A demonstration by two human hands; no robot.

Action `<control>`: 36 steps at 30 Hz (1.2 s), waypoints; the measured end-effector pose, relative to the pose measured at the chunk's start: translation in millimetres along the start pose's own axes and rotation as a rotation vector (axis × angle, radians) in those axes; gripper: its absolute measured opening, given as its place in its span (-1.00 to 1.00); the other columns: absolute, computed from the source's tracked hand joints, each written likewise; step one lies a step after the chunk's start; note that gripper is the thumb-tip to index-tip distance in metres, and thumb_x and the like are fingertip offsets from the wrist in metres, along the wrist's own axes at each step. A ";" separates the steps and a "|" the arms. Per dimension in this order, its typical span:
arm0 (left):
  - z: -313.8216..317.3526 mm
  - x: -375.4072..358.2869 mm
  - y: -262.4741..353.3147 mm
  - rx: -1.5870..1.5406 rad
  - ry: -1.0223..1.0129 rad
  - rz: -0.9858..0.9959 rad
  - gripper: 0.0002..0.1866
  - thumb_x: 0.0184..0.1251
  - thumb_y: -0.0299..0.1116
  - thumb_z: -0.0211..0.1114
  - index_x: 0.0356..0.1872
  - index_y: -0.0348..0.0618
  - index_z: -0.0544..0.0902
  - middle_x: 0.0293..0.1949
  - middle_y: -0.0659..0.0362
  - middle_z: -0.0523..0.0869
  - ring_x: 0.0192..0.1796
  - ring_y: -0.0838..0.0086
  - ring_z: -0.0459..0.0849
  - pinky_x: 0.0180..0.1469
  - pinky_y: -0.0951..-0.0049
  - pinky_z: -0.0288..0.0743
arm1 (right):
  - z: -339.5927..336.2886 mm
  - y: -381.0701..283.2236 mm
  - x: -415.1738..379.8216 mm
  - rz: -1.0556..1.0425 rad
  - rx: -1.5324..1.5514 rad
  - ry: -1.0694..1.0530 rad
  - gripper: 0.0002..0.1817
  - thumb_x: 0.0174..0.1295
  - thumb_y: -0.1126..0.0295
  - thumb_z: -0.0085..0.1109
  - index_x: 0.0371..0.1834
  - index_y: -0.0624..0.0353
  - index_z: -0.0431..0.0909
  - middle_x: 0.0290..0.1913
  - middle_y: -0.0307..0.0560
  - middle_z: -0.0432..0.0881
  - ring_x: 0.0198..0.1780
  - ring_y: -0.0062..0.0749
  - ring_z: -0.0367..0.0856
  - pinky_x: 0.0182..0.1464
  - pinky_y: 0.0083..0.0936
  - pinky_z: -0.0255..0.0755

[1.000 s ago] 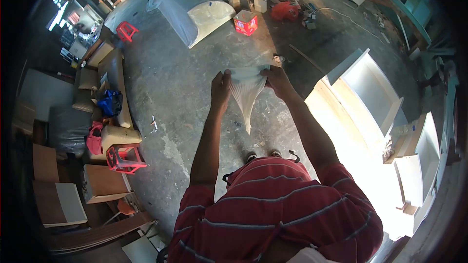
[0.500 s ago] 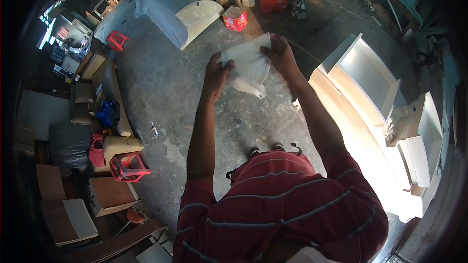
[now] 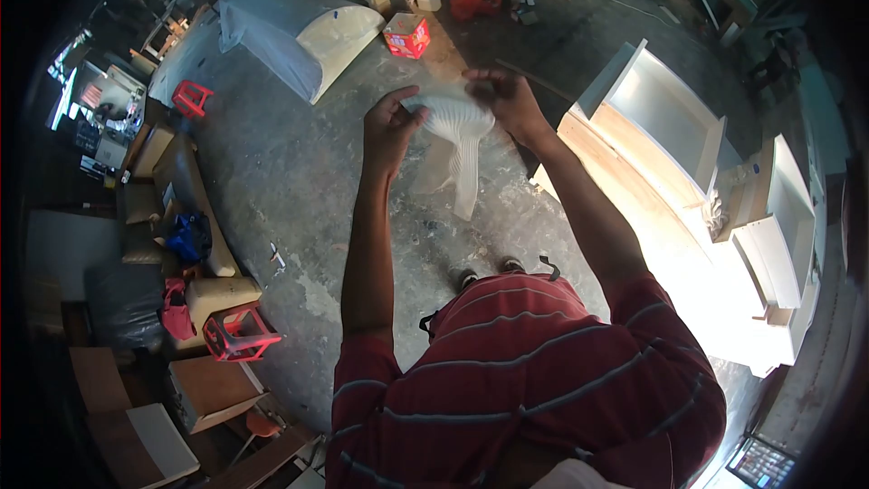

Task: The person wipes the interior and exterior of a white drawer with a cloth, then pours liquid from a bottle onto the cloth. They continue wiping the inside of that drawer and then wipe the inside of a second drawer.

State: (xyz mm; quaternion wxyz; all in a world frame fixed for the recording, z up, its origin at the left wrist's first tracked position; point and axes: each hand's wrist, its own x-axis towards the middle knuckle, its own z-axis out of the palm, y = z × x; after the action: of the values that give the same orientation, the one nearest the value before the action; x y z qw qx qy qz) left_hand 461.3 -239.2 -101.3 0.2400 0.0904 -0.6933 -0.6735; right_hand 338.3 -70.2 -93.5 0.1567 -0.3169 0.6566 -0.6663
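A white, translucent, finely pleated sheet (image 3: 460, 131) hangs between my two hands over the concrete floor. Its upper part is spread wide and its lower part narrows to a drooping tail; motion smears it somewhat. My left hand (image 3: 387, 134) grips the left edge, with thumb and fingers curved around it. At the right edge is my right hand (image 3: 514, 110), its fingers bent inward above the sheet and the edge lying by the thumb. The exact grip of the right fingers is blurred.
White curved cabinet pieces (image 3: 656, 131) stand on my right. On the left are a sofa (image 3: 195, 190), a red stool (image 3: 240, 333) and another red stool (image 3: 191, 99). Ahead, a plastic-covered curved panel (image 3: 299, 36) and a red box (image 3: 406, 36) rest on the floor.
The pleated sheet has gone from a flat piece stretched between my hands to a spread top with a longer hanging tail. My fingers have shifted on its edges. The view has turned slightly.
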 end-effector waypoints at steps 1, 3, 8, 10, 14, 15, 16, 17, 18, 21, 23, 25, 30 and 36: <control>-2.0 -3.7 -1.2 0.124 -0.026 -0.007 -0.53 0.09 -0.52 0.35 0.08 -0.24 0.51 -0.50 0.32 0.53 -0.47 0.72 0.41 -0.42 0.67 0.32 | -1.4 1.5 -8.2 0.003 0.001 0.013 -0.68 0.14 0.55 0.23 0.00 0.28 0.53 -0.28 -0.36 0.55 -0.29 -0.73 0.45 -0.27 -0.73 0.35; -7.7 -13.0 -13.2 0.239 -0.050 0.049 -0.54 0.06 -0.52 0.35 0.06 -0.26 0.53 -0.51 0.30 0.52 -0.48 0.69 0.40 -0.42 0.63 0.32 | -4.1 7.3 -24.1 -0.182 0.019 -0.038 -0.65 0.12 0.54 0.26 0.01 0.32 0.52 -0.26 -0.30 0.56 -0.25 -0.72 0.47 -0.26 -0.69 0.38; 9.7 -38.4 3.7 0.402 -0.113 0.156 -0.59 0.05 -0.53 0.31 0.00 -0.29 0.55 -0.56 0.19 0.49 -0.51 0.58 0.40 -0.41 0.54 0.35 | -32.2 -26.4 -84.5 -0.148 -0.545 -0.069 -0.61 0.02 0.44 0.31 -0.01 0.10 0.58 -0.24 -0.01 0.63 -0.40 -0.35 0.58 -0.32 -0.47 0.48; 19.5 -36.1 9.6 0.547 -0.231 0.150 -0.68 0.09 -0.52 0.28 -0.08 -0.30 0.57 -0.54 0.12 0.52 -0.52 0.51 0.43 -0.39 0.51 0.38 | -50.9 -27.1 -100.6 -0.148 -0.575 -0.032 -0.62 0.03 0.42 0.32 -0.02 0.11 0.59 -0.24 -0.02 0.64 -0.40 -0.36 0.59 -0.32 -0.46 0.49; 63.4 -14.7 30.9 0.614 -0.402 0.288 -0.78 0.13 -0.49 0.27 -0.19 -0.33 0.60 -0.49 0.04 0.59 -0.53 0.45 0.48 -0.39 0.47 0.40 | -102.1 -33.7 -120.9 -0.167 -0.605 0.090 -0.76 0.12 0.33 0.29 -0.15 0.13 0.64 -0.31 -0.04 0.67 -0.44 -0.37 0.59 -0.35 -0.49 0.47; 80.0 -5.2 32.9 0.603 -0.433 0.327 -0.82 0.16 -0.46 0.26 -0.24 -0.33 0.60 -0.49 0.02 0.60 -0.53 0.42 0.51 -0.39 0.46 0.40 | -119.0 -41.0 -121.8 -0.165 -0.623 0.127 -0.79 0.14 0.33 0.27 -0.18 0.14 0.64 -0.34 -0.05 0.67 -0.45 -0.37 0.59 -0.37 -0.51 0.46; 98.1 5.8 36.0 0.595 -0.461 0.370 -0.85 0.18 -0.43 0.26 -0.30 -0.33 0.60 -0.50 -0.01 0.61 -0.53 0.39 0.54 -0.40 0.44 0.41 | -137.6 -45.3 -121.0 -0.169 -0.663 0.161 -0.82 0.17 0.34 0.24 -0.21 0.16 0.64 -0.38 -0.06 0.67 -0.46 -0.35 0.58 -0.38 -0.50 0.44; 117.5 16.9 42.1 0.594 -0.472 0.381 -0.85 0.18 -0.43 0.26 -0.30 -0.33 0.60 -0.50 -0.01 0.61 -0.53 0.39 0.54 -0.40 0.44 0.41 | -155.9 -54.6 -119.9 -0.161 -0.722 0.184 -0.84 0.19 0.36 0.21 -0.23 0.17 0.64 -0.37 -0.03 0.66 -0.46 -0.33 0.58 -0.39 -0.49 0.44; 139.7 28.0 48.3 0.570 -0.509 0.327 -0.84 0.20 -0.41 0.25 -0.32 -0.32 0.60 -0.53 -0.01 0.60 -0.54 0.38 0.55 -0.41 0.43 0.40 | -176.8 -61.1 -118.3 -0.182 -0.784 0.206 -0.85 0.19 0.37 0.20 -0.24 0.18 0.63 -0.37 -0.01 0.66 -0.45 -0.33 0.59 -0.39 -0.48 0.44; 214.7 77.7 43.6 0.424 -0.585 0.376 -0.82 0.22 -0.36 0.26 -0.38 -0.30 0.60 -0.60 0.00 0.57 -0.56 0.38 0.53 -0.43 0.42 0.38 | -244.1 -73.1 -110.5 -0.181 -0.902 0.319 -0.85 0.21 0.40 0.15 -0.24 0.21 0.63 -0.39 0.03 0.65 -0.41 -0.33 0.63 -0.37 -0.45 0.47; 274.2 108.5 57.4 0.482 -0.585 0.463 -0.82 0.21 -0.36 0.26 -0.40 -0.31 0.60 -0.61 0.00 0.56 -0.57 0.38 0.52 -0.45 0.40 0.37 | -300.8 -80.7 -98.7 -0.106 -0.891 0.329 -0.76 0.28 0.29 0.08 -0.20 0.26 0.60 -0.42 -0.03 0.65 -0.40 -0.40 0.64 -0.33 -0.48 0.49; 336.9 152.6 48.0 0.435 -0.615 0.571 -0.75 0.27 -0.28 0.25 -0.44 -0.29 0.58 -0.69 0.25 0.52 -0.61 0.64 0.46 -0.53 0.55 0.32 | -357.9 -83.8 -79.8 -0.059 -0.963 0.422 -0.77 0.26 0.30 0.07 -0.20 0.23 0.61 -0.46 0.02 0.66 -0.44 -0.30 0.67 -0.36 -0.38 0.50; 485.8 240.4 26.0 0.468 -0.440 0.757 -0.70 0.28 -0.19 0.22 -0.42 -0.28 0.61 -0.67 0.10 0.53 -0.62 0.36 0.48 -0.49 0.38 0.35 | -499.7 -61.3 -31.1 -0.150 -1.077 0.595 -0.75 0.27 0.23 0.03 -0.33 0.20 0.56 -0.57 0.00 0.59 -0.47 -0.06 0.62 -0.38 -0.26 0.47; 558.9 246.3 -0.1 0.461 -0.401 0.874 -0.79 0.24 -0.29 0.26 -0.43 -0.25 0.62 -0.57 0.03 0.56 -0.57 0.21 0.54 -0.49 0.38 0.39 | -571.2 -8.1 -41.2 -0.203 -1.070 0.633 -0.80 0.27 0.28 0.04 -0.35 0.20 0.53 -0.55 0.03 0.59 -0.45 0.01 0.60 -0.41 -0.20 0.45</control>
State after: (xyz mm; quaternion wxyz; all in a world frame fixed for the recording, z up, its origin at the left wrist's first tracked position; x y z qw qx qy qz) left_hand -6.7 148.0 -37.0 0.3349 -0.2870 -0.8286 -0.3448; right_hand 12.1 399.3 -58.6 -0.2895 -0.1996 0.8803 -0.3185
